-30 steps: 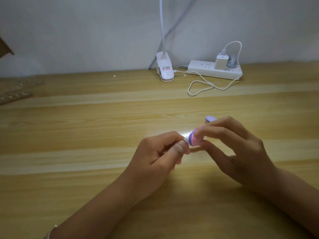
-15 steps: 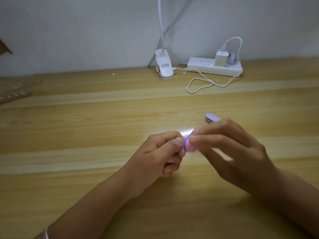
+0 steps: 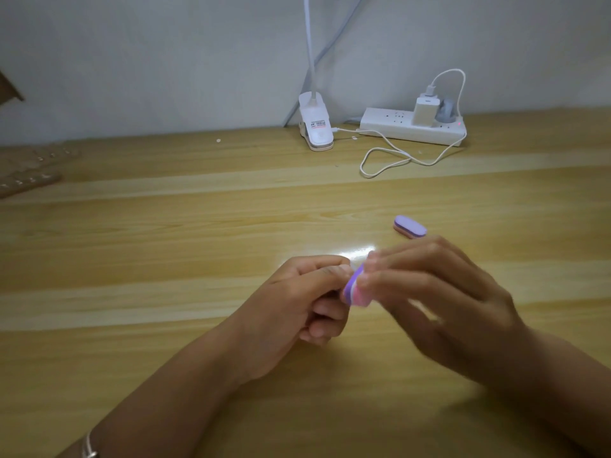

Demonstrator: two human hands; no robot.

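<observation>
While right hand (image 3: pixel 439 302) pinches nail buffer (image 3: pixel 355 289), left hand (image 3: pixel 284 302) curled against it, lamp clip label (image 3: pixel 319 123) unreadable.

One wide-angle camera, worn on the person's head, looks forward and down along the pale wooden tabletop (image 3: pixel 165 226) to the grey-white wall (image 3: pixel 165 44) at its far edge. It sits close over the left hand (image 3: pixel 291 305) and right hand (image 3: pixel 439 302), which fill the lower middle, meeting at the purple-and-pink foam buffer block (image 3: pixel 355 290); the white plastic power strip (image 3: pixel 413 128) lies far off, upper right, by the wall.
</observation>
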